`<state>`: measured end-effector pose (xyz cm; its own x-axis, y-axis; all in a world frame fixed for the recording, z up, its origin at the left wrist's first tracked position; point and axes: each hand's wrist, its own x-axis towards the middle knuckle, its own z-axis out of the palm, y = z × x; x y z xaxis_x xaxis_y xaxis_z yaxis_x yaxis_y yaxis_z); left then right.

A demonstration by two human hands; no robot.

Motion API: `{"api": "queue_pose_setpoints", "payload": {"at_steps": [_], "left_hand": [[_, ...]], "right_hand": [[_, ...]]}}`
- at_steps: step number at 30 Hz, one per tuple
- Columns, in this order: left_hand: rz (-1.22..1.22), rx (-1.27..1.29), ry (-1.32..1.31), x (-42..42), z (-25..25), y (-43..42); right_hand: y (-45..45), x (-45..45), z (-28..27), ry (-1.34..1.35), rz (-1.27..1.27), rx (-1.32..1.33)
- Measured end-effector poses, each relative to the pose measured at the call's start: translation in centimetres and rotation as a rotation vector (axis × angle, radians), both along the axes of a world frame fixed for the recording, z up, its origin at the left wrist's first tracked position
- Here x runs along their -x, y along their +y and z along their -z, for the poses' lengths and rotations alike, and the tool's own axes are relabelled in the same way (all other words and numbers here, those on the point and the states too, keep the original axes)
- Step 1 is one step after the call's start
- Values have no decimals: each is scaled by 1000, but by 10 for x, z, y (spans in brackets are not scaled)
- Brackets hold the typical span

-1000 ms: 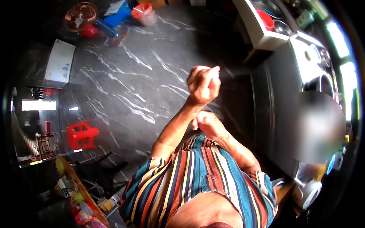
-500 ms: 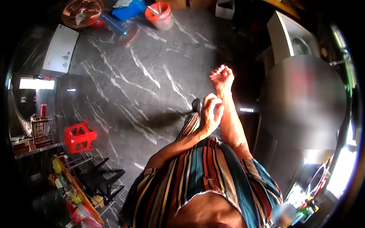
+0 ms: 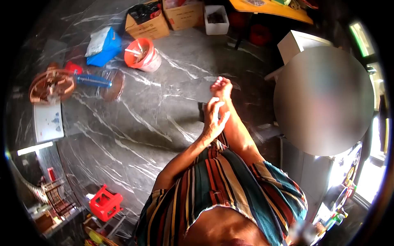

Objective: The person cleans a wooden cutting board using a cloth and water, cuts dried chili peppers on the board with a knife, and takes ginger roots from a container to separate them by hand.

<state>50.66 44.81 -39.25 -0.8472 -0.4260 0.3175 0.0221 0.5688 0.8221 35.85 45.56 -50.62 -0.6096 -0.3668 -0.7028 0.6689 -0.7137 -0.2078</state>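
Observation:
My right hand (image 3: 222,87) is held out in front of me with its fingers curled in and nothing visible in them. Against the right wrist and lower forearm lies my left hand (image 3: 214,121), its thumb apart from its bent fingers. No object shows in the left hand. Both arms reach out from the striped shirt (image 3: 205,176) I wear. Beneath the hands is a dark marbled floor (image 3: 135,110).
Ahead are a red bucket (image 3: 141,57), a blue bin (image 3: 104,47) and cardboard boxes (image 3: 184,15). A fan (image 3: 52,87) stands left, with a red stool (image 3: 106,203) lower down. A yellow-topped table (image 3: 273,10) and a white cabinet (image 3: 289,47) are at right.
My view has turned right and up, so the bucket, fan and stool sit lower, and the boxes and table show more. The left hand stays at the right wrist.

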Motion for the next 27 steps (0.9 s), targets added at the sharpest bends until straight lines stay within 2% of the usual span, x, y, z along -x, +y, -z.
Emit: {"api": "queue_pose_setpoints", "payload": {"at_steps": [2, 3, 5, 9, 10, 12, 13, 14, 15, 16, 18, 21, 22, 24, 25, 27], "left_hand": [[45, 23, 19, 32, 18, -49], [56, -317, -33, 48, 27, -68], [131, -327, -69, 75, 26, -111], [222, -396, -117, 121, -3, -177], [258, -377, -135, 131, -4, -195], [392, -362, -200, 148, -1, -220], [372, -347, -203, 167, 6, -239], [367, -349, -229, 189, 10, -257], [418, -311, -177, 213, 28, -277], [367, -287, -58, 236, 19, -290], [320, -356, -34, 290, 20, -322], [510, -319, 21, 326, 28, -346], [556, -309, -22, 334, 30, -346], [650, -448, -120, 351, 15, -345], [709, -454, -103, 356, 27, -342], [819, -451, -182, 368, 15, -338]], "right_hand": [[-56, 26, -1, -50, 171, -28], [-80, 45, 11, -91, 123, -23], [-123, 75, 24, -194, 110, -21], [-195, 142, 8, -174, 151, -114], [-212, 165, 20, -168, 160, -107], [-223, 204, 12, -111, 226, -79], [-237, 229, 5, -97, 325, -96], [-245, 258, 30, 28, 288, 19], [-253, 275, 24, 60, 355, 4], [-265, 288, 8, 92, 422, -14], [-289, 307, -19, 10, 463, -148], [-295, 332, -21, -130, 562, -206], [-288, 343, -15, -143, 592, -202], [-275, 365, -21, -138, 704, -187], [-262, 371, -19, -125, 751, -195], [-241, 382, -26, -117, 819, -225]]}}
